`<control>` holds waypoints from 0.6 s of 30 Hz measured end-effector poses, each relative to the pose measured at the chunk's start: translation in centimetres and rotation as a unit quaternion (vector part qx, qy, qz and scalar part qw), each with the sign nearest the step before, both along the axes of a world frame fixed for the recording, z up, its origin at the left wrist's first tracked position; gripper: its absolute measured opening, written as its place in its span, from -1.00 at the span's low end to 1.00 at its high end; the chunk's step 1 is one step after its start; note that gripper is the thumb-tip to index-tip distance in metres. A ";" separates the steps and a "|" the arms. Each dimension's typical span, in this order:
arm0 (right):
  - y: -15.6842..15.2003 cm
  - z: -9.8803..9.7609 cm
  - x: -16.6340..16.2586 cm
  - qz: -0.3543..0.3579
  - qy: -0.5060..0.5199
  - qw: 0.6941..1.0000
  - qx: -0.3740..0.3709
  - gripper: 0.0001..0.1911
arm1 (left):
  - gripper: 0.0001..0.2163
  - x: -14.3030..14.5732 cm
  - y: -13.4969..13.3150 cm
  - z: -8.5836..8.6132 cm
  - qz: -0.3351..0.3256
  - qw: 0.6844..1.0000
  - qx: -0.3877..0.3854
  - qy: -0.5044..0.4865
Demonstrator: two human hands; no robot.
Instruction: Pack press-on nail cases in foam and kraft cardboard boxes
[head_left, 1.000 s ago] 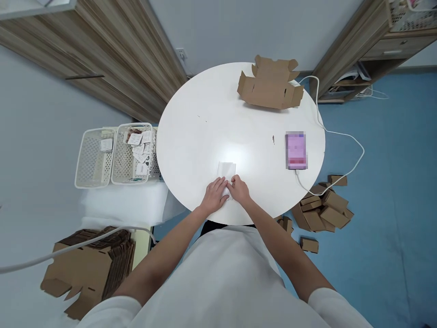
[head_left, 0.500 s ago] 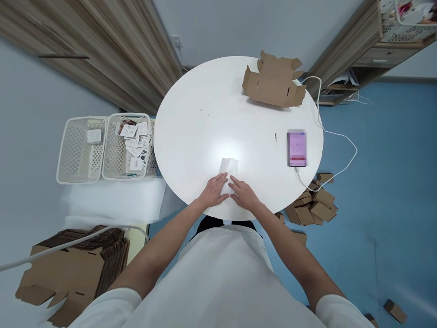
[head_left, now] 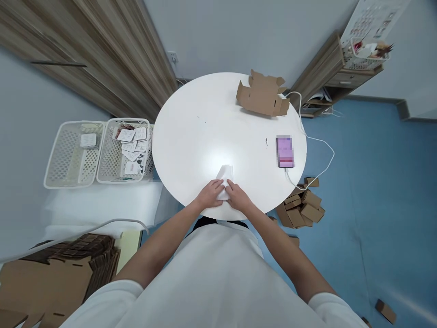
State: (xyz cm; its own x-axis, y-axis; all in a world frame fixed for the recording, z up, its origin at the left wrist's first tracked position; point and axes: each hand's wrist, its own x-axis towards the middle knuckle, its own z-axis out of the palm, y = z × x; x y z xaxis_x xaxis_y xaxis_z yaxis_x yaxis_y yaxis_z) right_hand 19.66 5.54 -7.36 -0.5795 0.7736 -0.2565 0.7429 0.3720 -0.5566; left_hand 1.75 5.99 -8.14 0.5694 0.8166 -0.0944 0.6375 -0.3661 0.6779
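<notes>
Near the table's [head_left: 191, 132] front edge, the left hand [head_left: 210, 193] and right hand [head_left: 237, 196] hold the sheet [head_left: 226, 172] between them. Even pressure should keep it flat.

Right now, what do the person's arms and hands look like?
Left hand and right hand are bare: no gloves, no watch showing. The white sleeves are short, with no visible markings, matching the white top.
</notes>
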 end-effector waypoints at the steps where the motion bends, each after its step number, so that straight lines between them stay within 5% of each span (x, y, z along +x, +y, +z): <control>1: -0.6 0.2 0.0 0.003 -0.003 1.000 0.000 -0.58 | -0.59 0.0 -0.4 0.4 -0.009 1.000 -0.013 0.000; 5: -2.1 1.4 0.2 0.005 0.014 0.999 -0.046 -0.60 | -0.66 0.2 -1.9 1.7 0.003 0.998 -0.067 -0.010; 9: -0.3 2.2 0.4 -0.052 0.030 0.992 -0.111 -0.79 | -0.80 0.2 -1.5 2.2 0.115 0.991 -0.073 -0.002; 14: 3.3 2.1 0.2 -0.141 0.036 0.974 -0.172 -0.89 | -0.74 -0.3 -0.3 1.1 0.194 0.965 -0.167 -0.061; 18: 4.2 0.9 -0.2 -0.221 0.022 0.959 -0.177 -0.80 | -0.75 0.2 -0.2 -0.1 0.293 0.940 -0.162 -0.061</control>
State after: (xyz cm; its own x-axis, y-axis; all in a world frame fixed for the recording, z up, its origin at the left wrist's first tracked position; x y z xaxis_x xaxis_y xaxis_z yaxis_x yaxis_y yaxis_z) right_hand 19.42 9.76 -6.43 -0.2308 0.8146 -0.5321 0.7574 -0.1929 -0.6238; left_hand 1.95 5.79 -8.22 0.0527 0.9329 -0.3562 0.5752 0.2633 0.7745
